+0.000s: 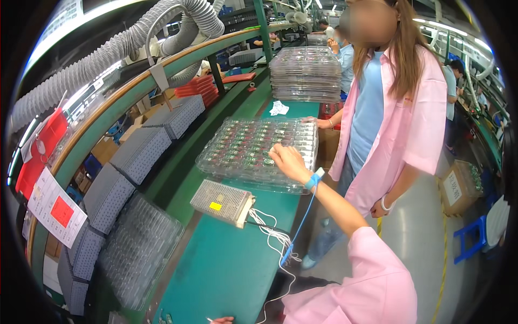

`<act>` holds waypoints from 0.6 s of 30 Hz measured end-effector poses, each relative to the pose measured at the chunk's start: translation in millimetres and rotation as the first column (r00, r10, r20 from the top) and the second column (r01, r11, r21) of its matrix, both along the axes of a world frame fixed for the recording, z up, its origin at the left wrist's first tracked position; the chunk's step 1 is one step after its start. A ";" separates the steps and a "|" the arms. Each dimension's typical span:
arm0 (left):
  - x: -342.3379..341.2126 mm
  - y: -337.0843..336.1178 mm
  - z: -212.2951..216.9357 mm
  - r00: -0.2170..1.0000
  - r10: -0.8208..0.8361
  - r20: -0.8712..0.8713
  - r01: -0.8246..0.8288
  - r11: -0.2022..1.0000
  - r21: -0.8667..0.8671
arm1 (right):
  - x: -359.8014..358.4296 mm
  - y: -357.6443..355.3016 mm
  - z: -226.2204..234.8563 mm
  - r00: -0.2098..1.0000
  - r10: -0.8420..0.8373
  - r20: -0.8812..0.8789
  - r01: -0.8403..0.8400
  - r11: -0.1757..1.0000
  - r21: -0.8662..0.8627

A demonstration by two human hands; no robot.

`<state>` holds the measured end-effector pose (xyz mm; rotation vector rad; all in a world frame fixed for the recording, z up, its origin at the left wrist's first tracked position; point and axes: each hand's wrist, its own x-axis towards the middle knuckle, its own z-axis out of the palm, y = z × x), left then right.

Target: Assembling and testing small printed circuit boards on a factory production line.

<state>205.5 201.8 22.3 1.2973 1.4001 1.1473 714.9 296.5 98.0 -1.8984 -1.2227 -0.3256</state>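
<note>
Clear plastic trays (253, 148), stacked and filled with rows of small green circuit boards, lie across the green bench (226, 270) about midway along it, their right side overhanging the bench's right edge. The right hand (288, 162) rests on top of the stack near its right front corner, fingers curled down onto the boards; whether it pinches one cannot be told. A blue wrist strap (314, 179) circles that wrist, and its blue coiled cord (300, 221) runs down toward the bench's right edge. The left hand (222, 320) barely shows at the bench's near edge, with something thin and white at its fingertips; its grip cannot be told.

Just in front of the trays, a perforated metal power supply box (222, 201) sits on the bench, white wires (270, 229) trailing from its right end. At the bench's far end stands a tall pile of clear trays (306, 73), with a crumpled white paper (279, 108) in front of it. Along the left edge, grey foam trays (137, 151) lean in a row, and a blurred empty clear tray (137, 251) lies nearest. Grey ribbed hoses (102, 56) run above the shelf rail.

A co-worker in a pink coat (399, 119) stands at the bench's right side, one hand (318, 122) touching the trays' far right corner.
</note>
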 end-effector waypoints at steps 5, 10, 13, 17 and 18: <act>4.7 -4.2 1.5 0.995 0.018 0.095 -0.027 0.996 0.089 | -2.8 3.6 -5.7 0.998 0.009 0.063 -0.011 0.999 0.032; 1.2 -6.9 -4.0 0.992 0.057 0.110 -0.068 0.992 0.103 | -5.0 0.4 -11.7 0.986 -0.028 0.167 0.021 0.999 0.042; 4.8 -14.6 0.6 0.967 0.232 0.106 -0.232 0.973 -0.014 | -11.2 -2.7 -16.2 0.955 -0.052 0.293 0.028 0.996 0.085; 13.4 -12.7 -5.7 0.957 0.256 0.136 -0.272 0.955 0.122 | -12.4 11.0 -35.4 0.940 -0.010 0.340 0.036 0.997 -0.070; 6.9 -21.5 -0.4 0.954 0.274 0.120 -0.291 0.944 0.155 | -30.0 8.7 -44.7 0.942 0.023 0.336 0.025 0.990 -0.140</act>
